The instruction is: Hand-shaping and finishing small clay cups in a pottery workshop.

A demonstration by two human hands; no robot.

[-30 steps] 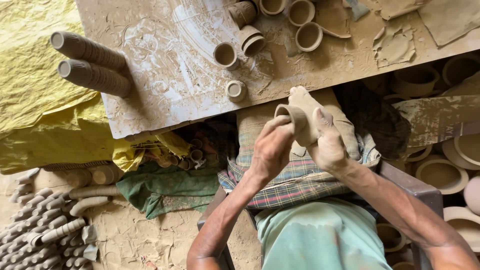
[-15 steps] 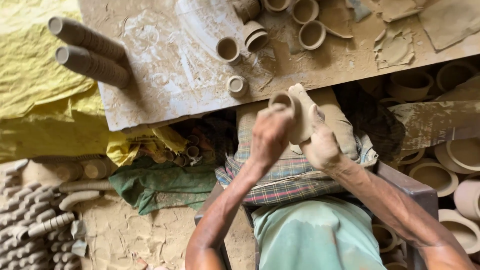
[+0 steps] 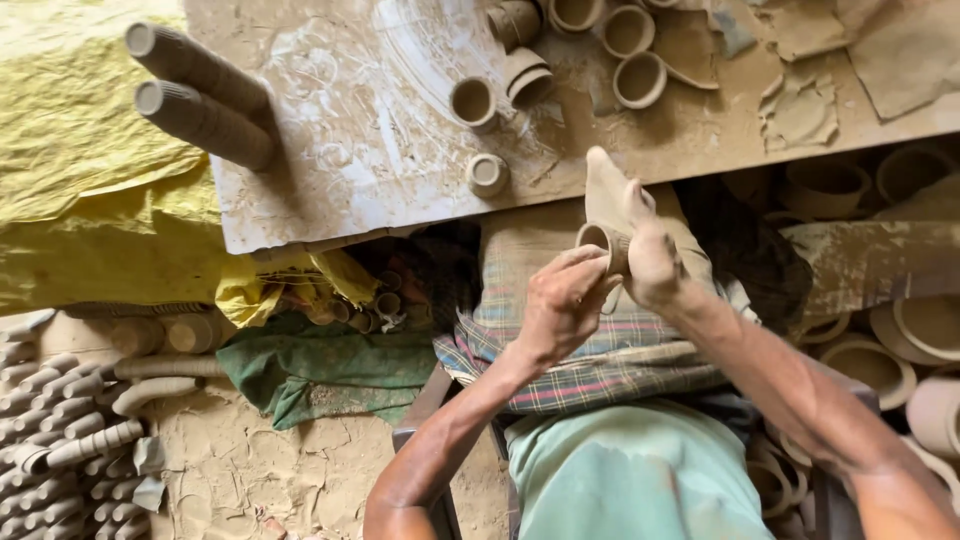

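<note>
Above lap: small clay cup (image 3: 601, 243) pinched between left hand (image 3: 562, 305) fingers and right hand (image 3: 650, 262), both closed on it.

Pottery workshop: clay-smeared board (image 3: 400, 150), unfired cups (image 3: 640, 80).

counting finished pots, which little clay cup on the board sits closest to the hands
The lone small clay cup by the board's near edge; the other cups stand farther back, toward the top.
</note>
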